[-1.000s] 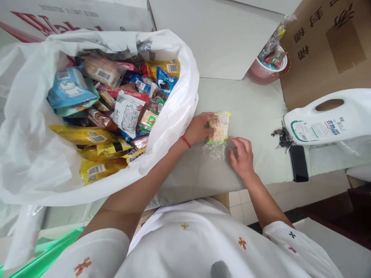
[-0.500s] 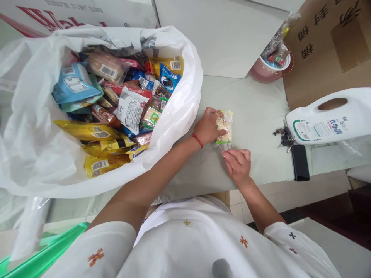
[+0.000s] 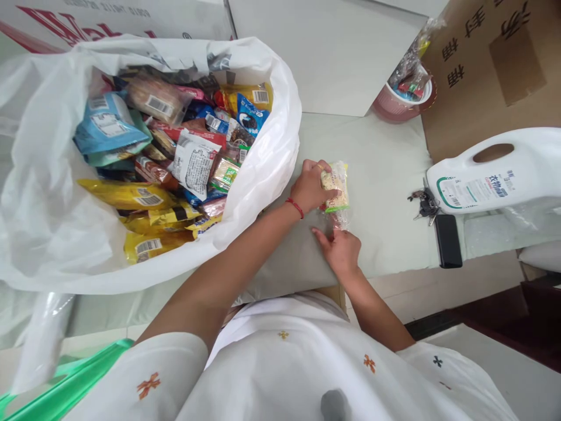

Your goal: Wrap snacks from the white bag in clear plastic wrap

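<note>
My left hand [image 3: 308, 186], with a red string on its wrist, is closed on a small wrapped snack [image 3: 336, 190], pale and grainy with a green-edged label. The snack lies on the pale tabletop, in or against a clear plastic bag [image 3: 339, 221] whose loose end points toward me. At that loose end is my right hand [image 3: 344, 254], its thumb stretched out to the side and a fingertip at the clear film. Whether that fingertip is inside or under the film I cannot tell. To the left stands a large white plastic bag [image 3: 280, 117] full of packaged snacks.
On the right lie a white detergent jug [image 3: 526, 161], keys [image 3: 424, 203] and a black phone [image 3: 448, 241]. A pink pot [image 3: 398, 104] holding wrappers stands by a cardboard box [image 3: 473, 117]. A white box [image 3: 324, 58] is behind; green plastic [image 3: 79, 374] hangs lower left.
My right hand has shifted left and its thumb has come away from the clear film it was pinching. The left hand still holds the snack, which has turned slightly.
</note>
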Action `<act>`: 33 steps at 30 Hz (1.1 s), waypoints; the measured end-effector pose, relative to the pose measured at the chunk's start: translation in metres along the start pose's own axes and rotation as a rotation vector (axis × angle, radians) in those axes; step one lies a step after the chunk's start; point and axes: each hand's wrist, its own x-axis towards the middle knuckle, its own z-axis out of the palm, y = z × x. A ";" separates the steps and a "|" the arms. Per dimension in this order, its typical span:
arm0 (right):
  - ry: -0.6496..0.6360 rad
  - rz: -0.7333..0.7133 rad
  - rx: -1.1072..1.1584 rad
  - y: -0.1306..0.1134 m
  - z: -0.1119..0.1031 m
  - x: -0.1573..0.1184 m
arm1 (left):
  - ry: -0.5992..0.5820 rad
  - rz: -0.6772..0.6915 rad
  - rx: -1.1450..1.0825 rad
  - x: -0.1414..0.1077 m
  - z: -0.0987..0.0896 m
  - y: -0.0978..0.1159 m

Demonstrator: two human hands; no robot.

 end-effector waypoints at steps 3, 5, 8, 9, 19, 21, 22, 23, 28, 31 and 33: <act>0.028 0.047 0.050 -0.011 0.005 0.011 | 0.009 -0.001 0.017 -0.001 0.002 0.002; 0.066 0.020 0.113 -0.013 0.005 0.010 | 0.012 0.003 0.020 -0.001 0.003 0.003; 0.115 -0.051 0.184 -0.013 -0.001 -0.006 | 0.011 -0.005 0.025 -0.001 0.003 0.004; 0.120 -0.078 0.199 -0.012 -0.004 -0.014 | 0.010 -0.011 0.027 -0.002 0.003 0.004; 0.038 0.109 0.175 0.006 -0.009 -0.023 | 0.023 0.010 0.034 -0.005 0.004 0.003; -0.040 0.046 0.098 0.009 -0.008 -0.010 | 0.033 0.021 0.029 -0.004 0.005 0.002; -0.061 0.022 0.064 0.010 -0.009 -0.006 | 0.036 0.024 0.025 -0.004 0.005 0.001; -0.071 0.005 0.043 0.012 -0.010 -0.006 | 0.036 0.025 0.021 -0.003 0.006 0.000; -0.164 -0.177 0.136 0.030 -0.029 -0.034 | 0.039 0.031 0.035 -0.007 0.006 0.000; -0.087 -0.212 0.268 0.045 -0.043 -0.043 | 0.125 0.183 0.123 -0.016 0.001 0.005; 0.109 -0.153 0.277 0.055 -0.052 -0.036 | 0.130 0.397 0.179 -0.023 -0.004 0.007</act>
